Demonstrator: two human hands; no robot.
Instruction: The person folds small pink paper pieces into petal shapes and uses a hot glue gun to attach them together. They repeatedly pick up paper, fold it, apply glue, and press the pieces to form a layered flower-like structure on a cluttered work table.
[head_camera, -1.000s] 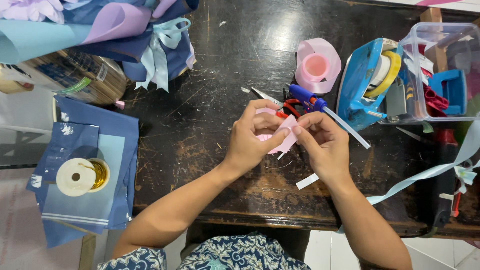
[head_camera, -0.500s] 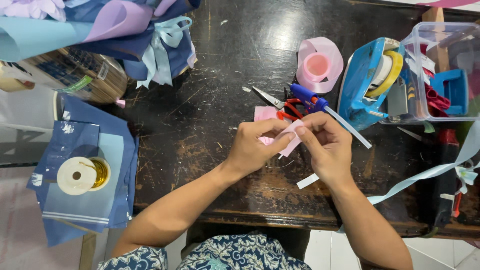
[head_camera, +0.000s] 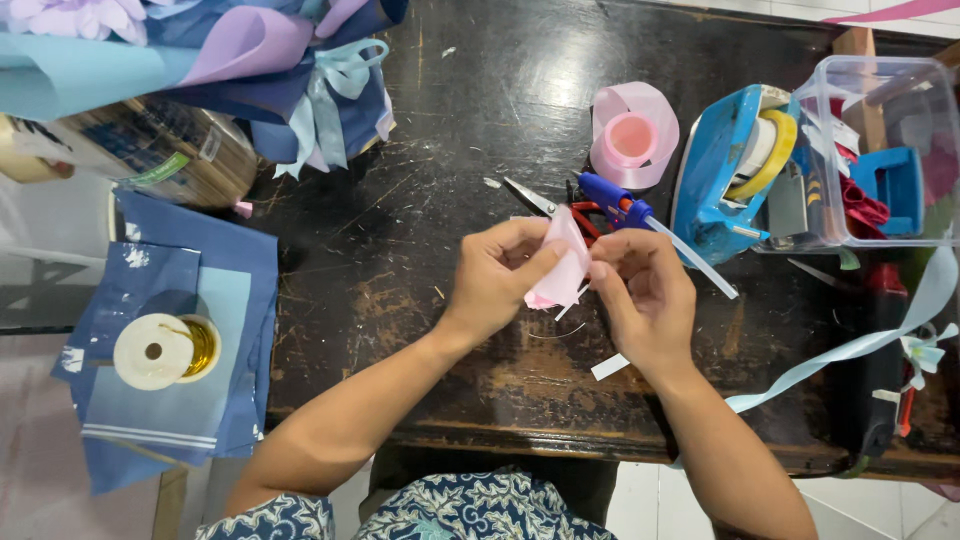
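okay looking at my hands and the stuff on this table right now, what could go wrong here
The scissors and glue gun lie just beyond the left hand and right hand; reaching forward could mean a nick or burn. The pink ribbon piece, pinched by both, may crease. The blue ribbon trailing off the table's edge might snag.

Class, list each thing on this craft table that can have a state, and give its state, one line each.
left hand: shut on pink ribbon piece
right hand: pinching pink ribbon piece
pink ribbon piece: folded, held above the table
scissors: lying flat, partly hidden by the hands
glue gun: lying on its side
pink ribbon roll: lying flat, partly unwound
clear plastic box: open, filled
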